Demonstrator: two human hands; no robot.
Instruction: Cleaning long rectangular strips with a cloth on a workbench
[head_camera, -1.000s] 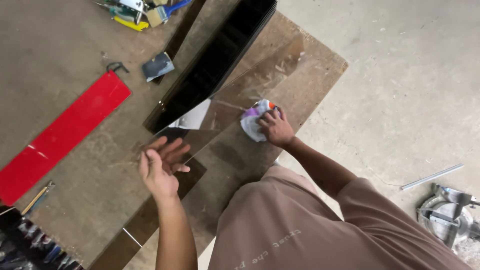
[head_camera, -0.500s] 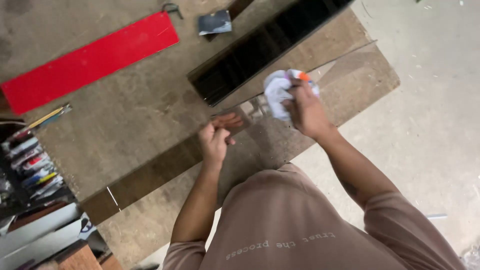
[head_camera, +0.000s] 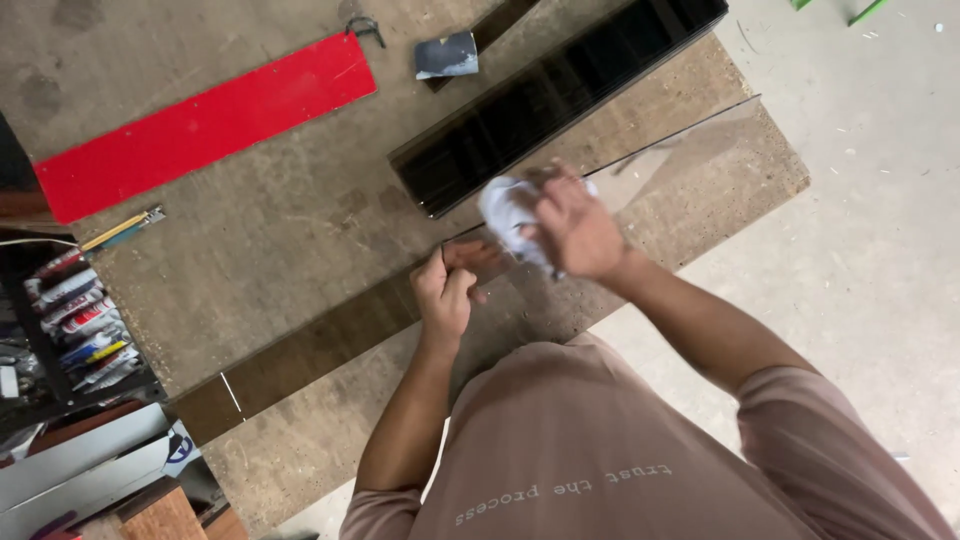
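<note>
Looking down from above, a person in a dusty-pink shirt leans over a worn chipboard workbench. Their right hand is closed around a crumpled white cloth, pressing it onto a long clear glass strip that lies diagonally across the bench. The left hand is curled into a loose fist, gripping the near edge of the same strip just beside the cloth. A stack of dark glass strips lies just beyond the hands. Farther away on the bench rest a long red strip and a small grey sanding block. Tubes of sealant fill a tray at the left edge.
</note>
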